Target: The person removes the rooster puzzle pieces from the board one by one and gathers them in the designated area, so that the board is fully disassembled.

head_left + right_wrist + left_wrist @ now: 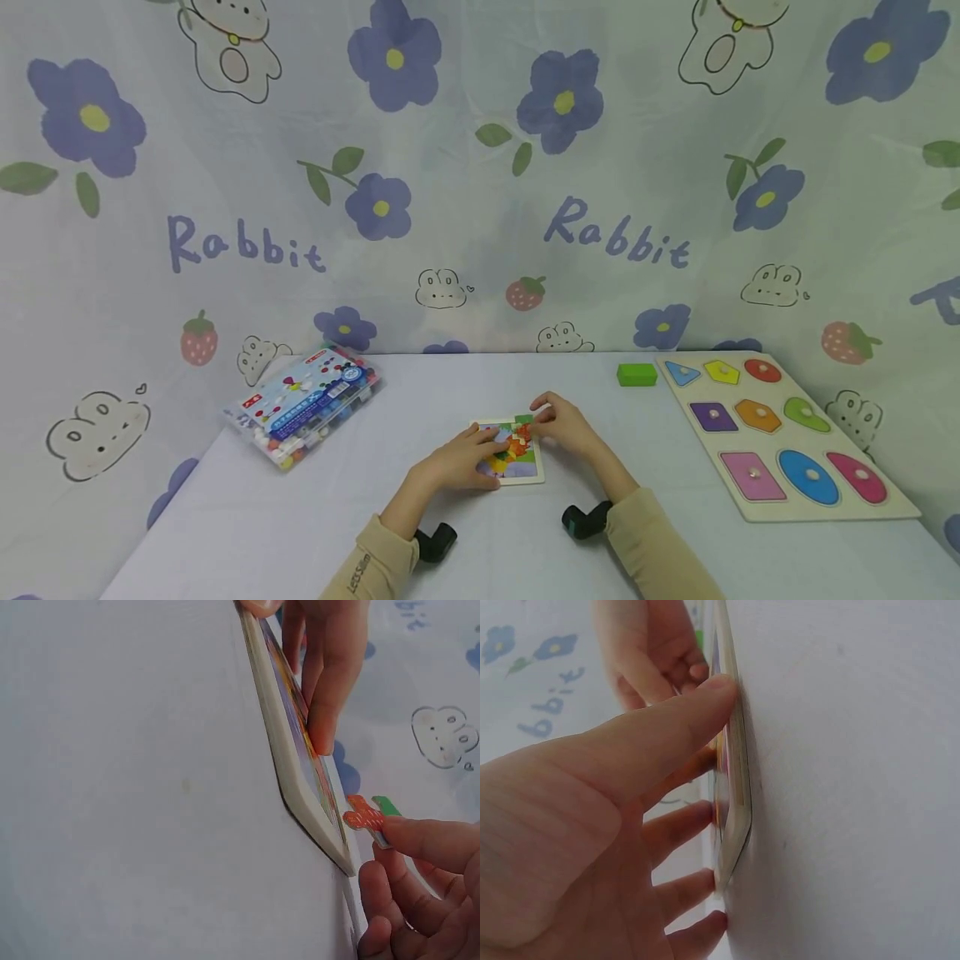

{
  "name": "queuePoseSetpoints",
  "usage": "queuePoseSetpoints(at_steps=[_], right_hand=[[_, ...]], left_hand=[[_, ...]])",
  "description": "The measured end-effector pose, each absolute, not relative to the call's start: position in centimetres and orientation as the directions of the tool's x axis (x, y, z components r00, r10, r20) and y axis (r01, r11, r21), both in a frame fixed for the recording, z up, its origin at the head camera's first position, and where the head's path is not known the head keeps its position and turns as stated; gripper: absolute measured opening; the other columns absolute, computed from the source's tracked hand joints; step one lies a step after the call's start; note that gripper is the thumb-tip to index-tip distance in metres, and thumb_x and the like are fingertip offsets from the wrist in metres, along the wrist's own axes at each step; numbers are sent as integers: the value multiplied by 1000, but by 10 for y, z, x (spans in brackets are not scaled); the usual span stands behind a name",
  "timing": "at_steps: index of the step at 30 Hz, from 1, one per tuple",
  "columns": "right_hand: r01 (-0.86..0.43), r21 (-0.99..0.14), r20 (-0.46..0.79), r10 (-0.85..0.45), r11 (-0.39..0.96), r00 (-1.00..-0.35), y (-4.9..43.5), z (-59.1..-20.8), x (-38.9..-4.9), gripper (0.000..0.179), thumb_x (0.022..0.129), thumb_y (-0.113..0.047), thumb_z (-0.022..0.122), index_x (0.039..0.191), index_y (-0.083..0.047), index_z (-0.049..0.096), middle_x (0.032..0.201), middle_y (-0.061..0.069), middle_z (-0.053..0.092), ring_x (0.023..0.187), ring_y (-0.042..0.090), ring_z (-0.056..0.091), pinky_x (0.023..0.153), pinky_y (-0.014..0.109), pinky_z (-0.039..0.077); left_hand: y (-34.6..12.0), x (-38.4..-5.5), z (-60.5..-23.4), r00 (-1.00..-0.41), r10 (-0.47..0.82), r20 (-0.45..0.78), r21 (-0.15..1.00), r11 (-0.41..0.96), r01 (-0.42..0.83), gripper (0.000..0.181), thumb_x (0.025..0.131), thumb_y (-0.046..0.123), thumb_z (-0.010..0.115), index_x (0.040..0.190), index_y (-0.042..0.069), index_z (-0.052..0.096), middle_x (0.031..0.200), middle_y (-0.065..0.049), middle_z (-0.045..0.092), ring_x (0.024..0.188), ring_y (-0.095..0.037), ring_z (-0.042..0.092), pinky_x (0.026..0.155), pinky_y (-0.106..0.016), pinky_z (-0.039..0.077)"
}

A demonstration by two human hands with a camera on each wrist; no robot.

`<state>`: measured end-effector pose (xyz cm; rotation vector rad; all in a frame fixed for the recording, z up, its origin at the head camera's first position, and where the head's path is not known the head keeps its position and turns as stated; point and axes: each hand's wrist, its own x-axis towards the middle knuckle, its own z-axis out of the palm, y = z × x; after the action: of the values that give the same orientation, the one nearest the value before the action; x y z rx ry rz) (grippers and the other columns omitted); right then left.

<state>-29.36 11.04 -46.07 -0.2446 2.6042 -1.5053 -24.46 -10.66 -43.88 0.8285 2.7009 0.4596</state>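
Note:
A small jigsaw puzzle in a pale wooden frame lies on the white table between the two hands. My left hand rests on it from the left with fingers spread, fingertips on the picture and the thumb at the near edge. At the frame's right side, my right hand pinches a puzzle piece between thumb and index finger. This piece is orange-red with white marks and a green part, and it is held close beside the frame's corner in the right wrist view.
A clear case of colourful beads lies back left. On the right is a wooden knob-puzzle board with coloured shapes, next to a green block. A printed cloth hangs behind the table. Black devices sit at both wrists.

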Motion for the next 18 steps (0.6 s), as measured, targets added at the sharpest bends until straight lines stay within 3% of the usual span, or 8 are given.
queuePoseSetpoints(at_steps=[5, 18], right_hand=[[-37, -892, -31, -141, 451, -989, 117, -460, -289, 22, 80, -8, 68, 100, -6, 59, 84, 6, 63, 70, 15, 57, 61, 28, 47], [39, -937, -55, -36, 348, -998, 141, -460, -283, 23, 82, -8, 66, 103, -2, 59, 84, 10, 63, 69, 15, 59, 59, 26, 46]], left_hand=[[-106, -245, -440, -799, 575, -177, 379, 789, 484, 59, 83, 36, 67, 136, 18, 49, 147, -7, 34, 137, -38, 21, 104, -55, 28], [-106, -244, -439, -795, 585, -161, 371, 782, 501, 58, 83, 34, 67, 136, 17, 49, 147, -9, 34, 136, -38, 21, 105, -53, 26]])
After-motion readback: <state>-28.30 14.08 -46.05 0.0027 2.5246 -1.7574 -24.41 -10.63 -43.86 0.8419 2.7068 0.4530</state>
